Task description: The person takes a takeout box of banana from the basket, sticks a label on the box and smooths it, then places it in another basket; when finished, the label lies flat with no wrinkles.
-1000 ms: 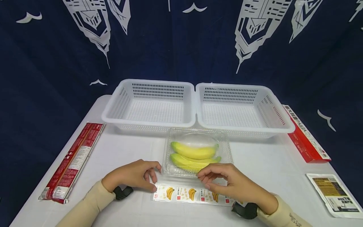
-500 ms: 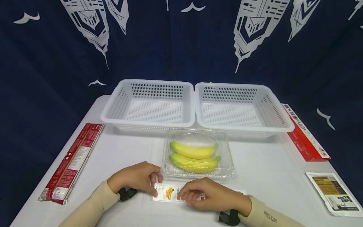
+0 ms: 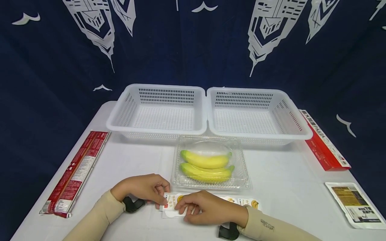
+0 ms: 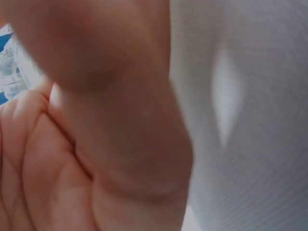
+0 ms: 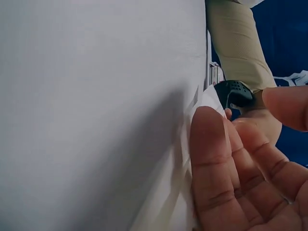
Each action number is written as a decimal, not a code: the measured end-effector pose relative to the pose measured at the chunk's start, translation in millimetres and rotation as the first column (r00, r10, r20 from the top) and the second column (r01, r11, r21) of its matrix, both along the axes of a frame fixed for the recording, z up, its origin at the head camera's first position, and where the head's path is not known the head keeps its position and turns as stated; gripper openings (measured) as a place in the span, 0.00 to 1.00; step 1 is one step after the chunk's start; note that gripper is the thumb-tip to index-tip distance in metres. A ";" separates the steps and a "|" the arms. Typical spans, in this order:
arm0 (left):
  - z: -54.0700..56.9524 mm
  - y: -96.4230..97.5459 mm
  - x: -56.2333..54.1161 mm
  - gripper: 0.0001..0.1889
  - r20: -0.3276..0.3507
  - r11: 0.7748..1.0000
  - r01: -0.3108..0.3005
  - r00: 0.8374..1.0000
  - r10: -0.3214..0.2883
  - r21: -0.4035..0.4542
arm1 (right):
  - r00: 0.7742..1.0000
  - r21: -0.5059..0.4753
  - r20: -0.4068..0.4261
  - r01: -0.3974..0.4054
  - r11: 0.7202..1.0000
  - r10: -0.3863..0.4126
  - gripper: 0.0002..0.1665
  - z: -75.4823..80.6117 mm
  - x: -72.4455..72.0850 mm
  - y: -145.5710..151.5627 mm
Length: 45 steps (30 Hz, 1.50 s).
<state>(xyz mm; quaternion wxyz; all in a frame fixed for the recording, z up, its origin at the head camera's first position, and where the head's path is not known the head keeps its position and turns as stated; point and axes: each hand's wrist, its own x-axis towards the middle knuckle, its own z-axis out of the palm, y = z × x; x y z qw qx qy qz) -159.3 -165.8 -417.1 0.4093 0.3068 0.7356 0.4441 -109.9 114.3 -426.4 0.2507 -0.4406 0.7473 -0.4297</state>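
In the head view a strip of banana stickers [image 3: 232, 199] lies in front of a clear plastic clamshell box [image 3: 239, 167] holding yellow-green bananas [image 3: 206, 159]. My left hand [image 3: 149, 189] pinches the strip's left end, where a printed label sits slightly askew over a white layer. My right hand [image 3: 208, 208] lies across the middle of the strip, its fingertips at that label. In the right wrist view a white paper corner [image 5: 214, 97] shows behind a nearly straight finger [image 5: 209, 154], with the thumb held apart. Fingers fill most of the left wrist view and hide the sticker.
Two white perforated baskets [image 3: 156, 129] [image 3: 262, 136] stand side by side behind the box. A long red packet [image 3: 75, 172] lies at the left. A red pasta box [image 3: 327, 147] and a flat pouch [image 3: 356, 206] are at the right table edge.
My right hand has moved left along the strip from its right part to the label near my left hand. The strip's left end now sits askew, with a white layer showing below.
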 end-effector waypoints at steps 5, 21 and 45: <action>-2.0 -2.6 -2.6 0.08 0.053 0.999 0.032 0.998 -0.033 0.023 | 1.000 0.000 -0.008 0.025 1.000 -0.025 0.15 -0.9 -2.0 -8.0; -8.2 -1.2 -2.8 0.07 0.178 0.992 0.081 0.979 -0.098 0.101 | 0.996 -0.013 -0.016 0.087 0.996 -0.088 0.08 -8.1 -0.7 -24.8; -12.5 3.7 0.9 0.08 0.172 0.980 0.056 0.981 -0.089 0.188 | 0.976 -0.074 0.071 0.211 0.975 -0.206 0.11 -16.3 4.3 -30.7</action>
